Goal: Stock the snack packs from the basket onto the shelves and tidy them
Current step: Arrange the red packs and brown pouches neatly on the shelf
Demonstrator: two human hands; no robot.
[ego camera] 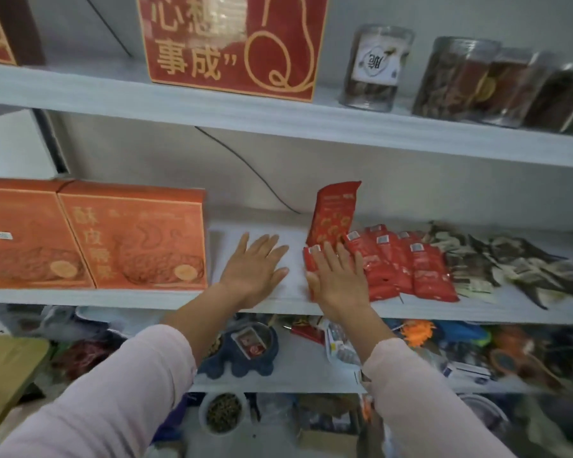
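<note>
Two orange boxes (136, 239), one upright red pack (334, 213), at least five flat red packs (424, 272), two hands (255, 266).

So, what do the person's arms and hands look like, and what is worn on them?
Both arms wear plain pale pink long sleeves, the left sleeve and the right sleeve, ending partway up the forearm. The left hand and the right hand are bare: no gloves, no watch visible.

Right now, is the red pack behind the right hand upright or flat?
Upright, slightly tilted: the tall red pack rises above the flat red packs; the right hand partly hides its base.
</note>
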